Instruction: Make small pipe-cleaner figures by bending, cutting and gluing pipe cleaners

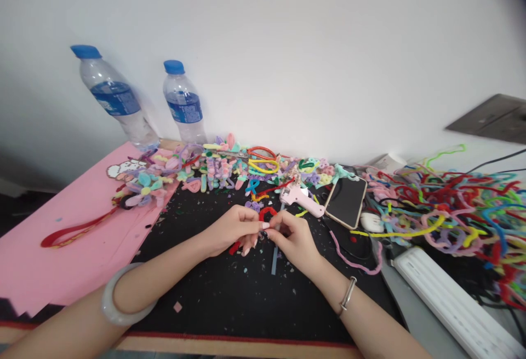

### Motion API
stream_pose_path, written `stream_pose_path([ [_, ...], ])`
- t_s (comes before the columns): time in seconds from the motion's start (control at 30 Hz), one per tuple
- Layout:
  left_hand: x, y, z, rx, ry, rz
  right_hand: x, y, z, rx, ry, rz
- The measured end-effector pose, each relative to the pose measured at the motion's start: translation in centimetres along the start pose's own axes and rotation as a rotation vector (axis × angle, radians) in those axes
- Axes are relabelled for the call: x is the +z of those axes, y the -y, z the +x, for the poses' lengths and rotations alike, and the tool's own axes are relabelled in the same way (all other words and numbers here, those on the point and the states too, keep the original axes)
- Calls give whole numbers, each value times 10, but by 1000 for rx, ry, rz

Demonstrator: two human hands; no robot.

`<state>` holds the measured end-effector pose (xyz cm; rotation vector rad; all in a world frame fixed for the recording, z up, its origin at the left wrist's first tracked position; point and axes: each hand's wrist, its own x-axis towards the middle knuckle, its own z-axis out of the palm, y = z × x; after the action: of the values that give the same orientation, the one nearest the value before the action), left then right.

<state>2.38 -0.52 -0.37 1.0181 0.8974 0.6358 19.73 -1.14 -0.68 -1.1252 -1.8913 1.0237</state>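
A: Head view, sole entry. Principal item?
B: One red fuzzy stem (268, 212), bent into a small arch, held over the middle of the worktop (238, 315). The crown of the arch points away from the person, towards the wall; both its sides run down into the fingers.

A: Left hand (240, 230)?
B: Thumb and forefinger together, clamped on the arch's left side. Remaining fingers loosely curled below. Pale bangle (109, 304) on the forearm.

A: Right hand (293, 238)?
B: Thumb and forefinger likewise pinched, at the arch's right side; the tips of both hands all but meet. Metal bracelet (348, 294) at the wrist. Neither hand is clearly nearer: the stem lies between them, just beyond the fingertips. How much is hidden in the grip, cannot tell.

A: Adjacent stock?
B: One pink glue gun (302, 199), just beyond the right hand and nearer to it than to the left. One translucent stick (273, 260), long axis running towards the person, partly covered by the right hand. One phone (346, 201), farther right, screen up.

A: Outlying lots?
B: Scissors (243, 155) atop a row of pastel fuzzy pieces (219, 170); two bottles (117, 98) by the wall; red strap (51, 239) on a pink sheet (24, 260), left; tangled coloured stems (452, 205), right.
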Motion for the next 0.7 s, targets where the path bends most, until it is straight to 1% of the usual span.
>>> stream_pose_path([
  [0.13,1,-1,-1,-19,17,-70,2,-1,0,58,61,125],
  [0.27,1,1,-1,-15,38,-103,5,-5,-2,54,132,186],
  [0.4,1,2,-1,-14,53,-138,4,-5,-2,41,145,166],
  [0.5,2,1,-1,-10,53,-174,2,-3,0,31,156,204],
  [0.6,3,1,-2,-8,56,-163,2,-2,1,21,161,236],
  [0.7,3,2,-2,-29,57,-138,4,-3,0,35,147,199],
])
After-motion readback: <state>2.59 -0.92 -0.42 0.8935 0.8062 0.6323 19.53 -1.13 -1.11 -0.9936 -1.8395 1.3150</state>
